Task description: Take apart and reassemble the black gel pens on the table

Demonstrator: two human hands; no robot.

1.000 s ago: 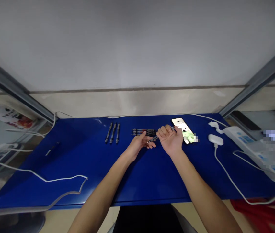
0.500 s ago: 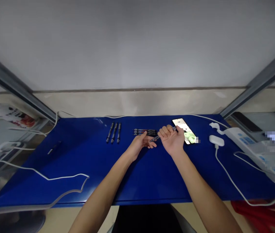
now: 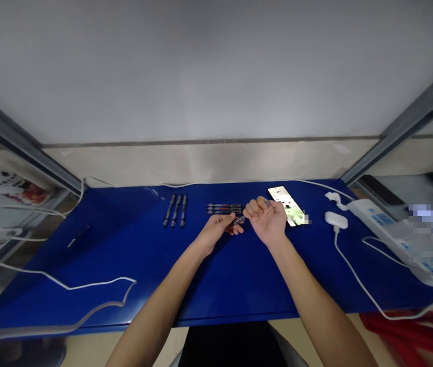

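Note:
In the head view, my right hand (image 3: 266, 220) is wrapped around a pen (image 3: 239, 220), its palm turned up. The pen lies at a slant, with its lower end reaching my left hand (image 3: 216, 232). Thumb and fingers of that hand pinch this end. Just behind my hands lie several slim pens (image 3: 222, 208) side by side, pointing left to right, their right ends partly hidden by my right hand. Further left, three dark barrelled pens (image 3: 175, 210) lie parallel, pointing away from me.
A lit phone (image 3: 285, 205) lies just right of my right hand on the blue tabletop (image 3: 239, 285). A white earbud case (image 3: 336, 220) on a cable and a white power strip (image 3: 384, 224) are further right. One dark pen (image 3: 78, 236) and white cables (image 3: 97, 283) are at left.
My left thumb and fingers have closed on the pen's lower end, where before they were loosely around its tip. The whole view has shifted slightly.

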